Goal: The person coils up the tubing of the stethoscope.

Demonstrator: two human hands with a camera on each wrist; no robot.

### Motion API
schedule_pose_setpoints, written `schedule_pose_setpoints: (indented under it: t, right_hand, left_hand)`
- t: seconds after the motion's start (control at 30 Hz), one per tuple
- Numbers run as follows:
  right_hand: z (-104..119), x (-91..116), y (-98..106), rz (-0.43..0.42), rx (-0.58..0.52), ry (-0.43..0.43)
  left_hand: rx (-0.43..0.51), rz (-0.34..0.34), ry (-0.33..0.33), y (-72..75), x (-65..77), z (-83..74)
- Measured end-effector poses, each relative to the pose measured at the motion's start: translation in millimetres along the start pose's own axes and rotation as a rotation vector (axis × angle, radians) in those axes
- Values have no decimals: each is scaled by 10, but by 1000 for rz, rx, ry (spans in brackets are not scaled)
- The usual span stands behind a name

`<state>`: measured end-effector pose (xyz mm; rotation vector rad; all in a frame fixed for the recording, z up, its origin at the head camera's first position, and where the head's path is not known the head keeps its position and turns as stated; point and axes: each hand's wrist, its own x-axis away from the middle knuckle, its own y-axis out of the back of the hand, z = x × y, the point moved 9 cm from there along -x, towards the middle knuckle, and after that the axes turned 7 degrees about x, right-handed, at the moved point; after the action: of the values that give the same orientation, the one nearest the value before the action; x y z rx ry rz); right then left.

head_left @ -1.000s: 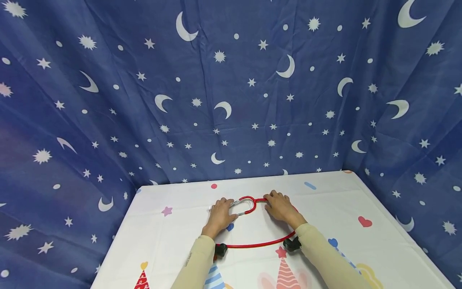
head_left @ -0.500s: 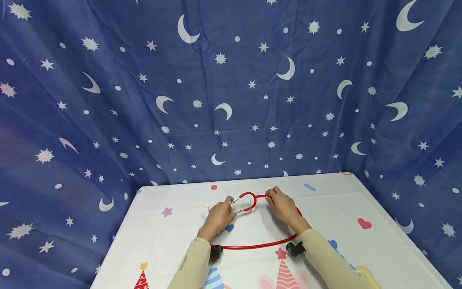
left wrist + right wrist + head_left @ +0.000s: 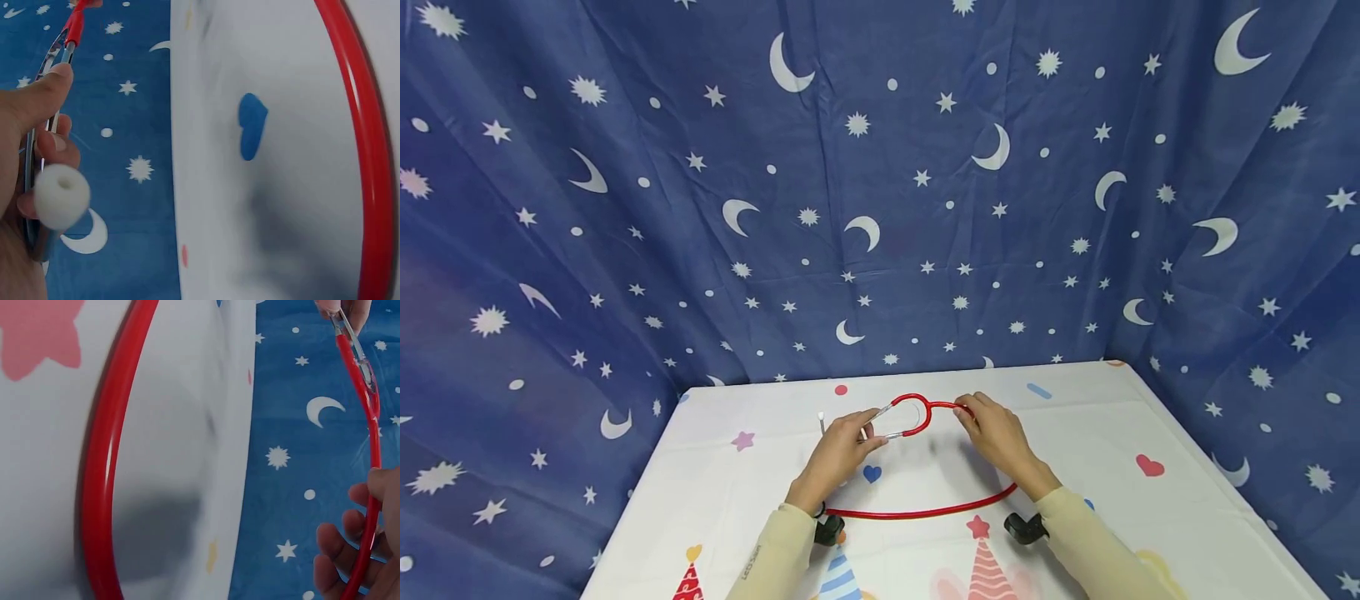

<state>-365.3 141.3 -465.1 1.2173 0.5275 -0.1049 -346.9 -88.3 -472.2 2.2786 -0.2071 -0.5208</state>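
Observation:
A stethoscope (image 3: 928, 415) with red tubing and silver metal ear tubes is held between both hands, its forked end raised over the table. My left hand (image 3: 837, 458) grips the metal ear tubes, with thumb and fingers around them in the left wrist view. A white ear tip (image 3: 61, 199) sticks out below those fingers. Just past the fork, my right hand (image 3: 1006, 440) pinches the red tube (image 3: 375, 447), and its other fingers curl loosely along it. The rest of the tubing (image 3: 917, 514) loops back across the tabletop toward my left wrist. The chest piece is hidden.
The table has a white cloth (image 3: 722, 483) printed with hearts, stars and party hats. Behind it and at both sides hangs a blue curtain (image 3: 880, 200) with moons and stars. Black wrist devices sit at my left cuff (image 3: 830, 531) and right cuff (image 3: 1025, 528).
Both hands have lifted the forked end of the stethoscope off the cloth. My left hand has shifted left and turned, showing more of the ear tubes; the right hand has moved slightly right.

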Motion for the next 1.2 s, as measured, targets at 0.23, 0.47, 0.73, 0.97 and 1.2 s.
schedule_pose_setpoints:
  t: [0.23, 0.47, 0.73, 0.97, 1.2]
  right_hand:
    - [-2, 122, 156, -51, -46, 44]
    - [-205, 203, 215, 10, -159, -48]
    - [-346, 243, 411, 4, -530, -159]
    - [-100, 262, 925, -175, -488, -103]
    - [135, 249, 1335, -387, -385, 151]
  left_hand:
    - [-5, -40, -50, 199, 86, -86]
    - [48, -81, -5, 333, 115, -85]
    - [80, -122, 7, 508, 166, -82]
    - [83, -88, -43, 505, 221, -139]
    - [28, -103, -153, 554, 271, -303]
